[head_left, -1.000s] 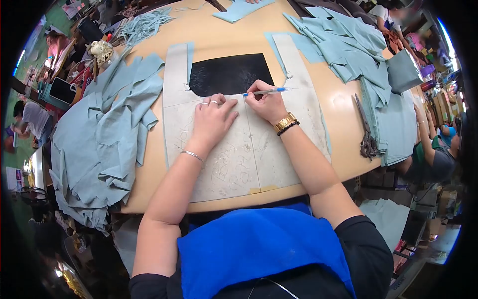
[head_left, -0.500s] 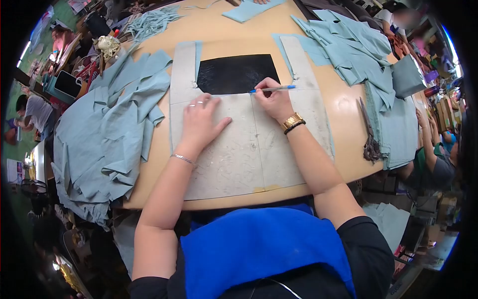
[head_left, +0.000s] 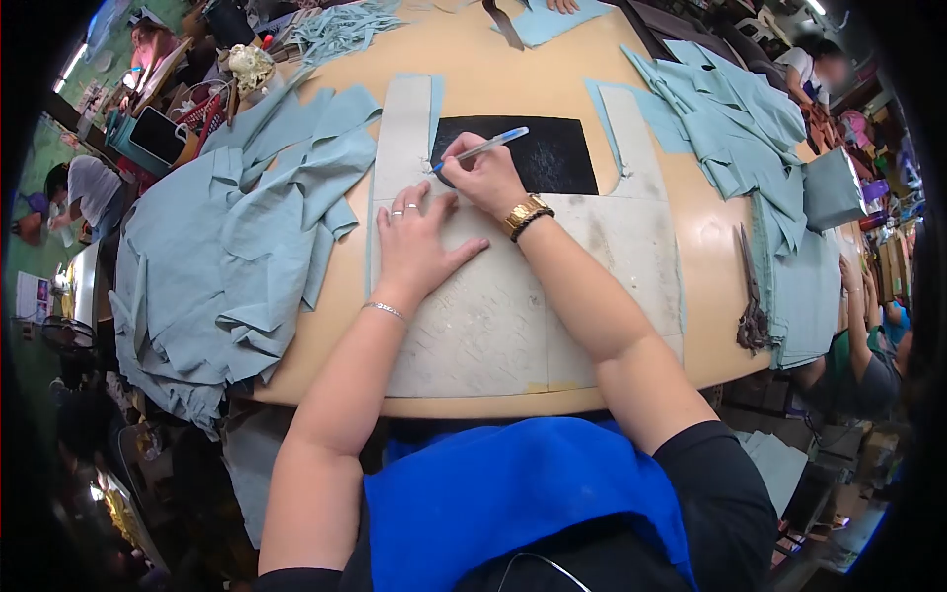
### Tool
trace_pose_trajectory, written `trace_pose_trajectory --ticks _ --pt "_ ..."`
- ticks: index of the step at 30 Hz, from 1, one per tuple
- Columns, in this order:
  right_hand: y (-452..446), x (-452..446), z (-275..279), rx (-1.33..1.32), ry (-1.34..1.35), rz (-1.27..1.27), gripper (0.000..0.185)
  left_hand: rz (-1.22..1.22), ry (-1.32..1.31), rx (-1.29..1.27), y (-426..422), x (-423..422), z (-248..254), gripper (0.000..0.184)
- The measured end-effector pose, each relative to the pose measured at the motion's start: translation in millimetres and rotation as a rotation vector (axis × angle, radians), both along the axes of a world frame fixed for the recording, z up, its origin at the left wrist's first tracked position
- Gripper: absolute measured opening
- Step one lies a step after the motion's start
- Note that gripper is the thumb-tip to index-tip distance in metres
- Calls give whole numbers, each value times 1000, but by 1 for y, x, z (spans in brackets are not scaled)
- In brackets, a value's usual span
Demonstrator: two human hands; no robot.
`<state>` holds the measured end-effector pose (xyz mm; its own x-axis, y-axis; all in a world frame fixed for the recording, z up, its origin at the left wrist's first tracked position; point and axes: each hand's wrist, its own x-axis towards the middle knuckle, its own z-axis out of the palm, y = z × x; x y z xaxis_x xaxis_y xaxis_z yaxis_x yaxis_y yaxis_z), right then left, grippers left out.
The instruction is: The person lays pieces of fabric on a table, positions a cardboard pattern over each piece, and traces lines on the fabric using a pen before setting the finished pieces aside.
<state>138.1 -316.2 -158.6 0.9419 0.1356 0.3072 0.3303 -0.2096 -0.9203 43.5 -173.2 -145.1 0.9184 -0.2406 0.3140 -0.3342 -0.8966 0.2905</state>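
A large pale cardboard pattern point(head_left: 473, 335) with two upright arms lies over light blue-green fabric point(head_left: 604, 104), whose edge shows around it. Between the arms sits a black sheet point(head_left: 567, 153) with faint scribbles. My left hand point(head_left: 419, 242) presses flat on the pattern, fingers spread, near the base of the left arm. In my right hand point(head_left: 483, 178) is a blue pen point(head_left: 493, 144), its tip down at the inner left corner of the cutout. The two hands are close together.
Crumpled blue-green fabric point(head_left: 207, 257) is heaped on the left, with fabric strips point(head_left: 340, 35) behind. Scissors point(head_left: 752, 296) lie to the right, beside stacked fabric point(head_left: 799, 296). Another person's hand point(head_left: 562, 6) rests on cloth at the far edge. Several people sit around.
My right hand has moved left with the pen, from the right part of the cutout's lower edge to its left corner. My left hand stays flat on the pattern. The view has shifted slightly.
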Motion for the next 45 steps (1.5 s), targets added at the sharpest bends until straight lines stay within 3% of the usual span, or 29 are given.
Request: trace_pose_trajectory --ticks 7,17,23,29,31,32,35,45 --pt "3 -1 7 -183 -16 -8 17 0 -54 21 0 2 -4 71" --pt "4 -1 3 -100 -44 -27 11 -3 10 -2 0 2 -5 68" --pt "2 2 3 -111 16 -17 19 -23 -5 -12 -2 2 -2 66" --pt "-96 1 -3 265 3 -217 12 -15 -15 -20 -1 1 -5 68" --pt "-159 -16 7 53 62 -440 12 -4 4 -11 -2 0 -3 68" --pt "-193 -14 -9 27 -58 -472 12 -1 11 -4 -3 1 -1 68" --pt "-235 -31 -12 -50 -35 -502 13 -3 14 10 -4 0 1 68" --pt "-234 -39 -12 -153 -45 -508 13 -21 -29 35 -4 0 -1 68"
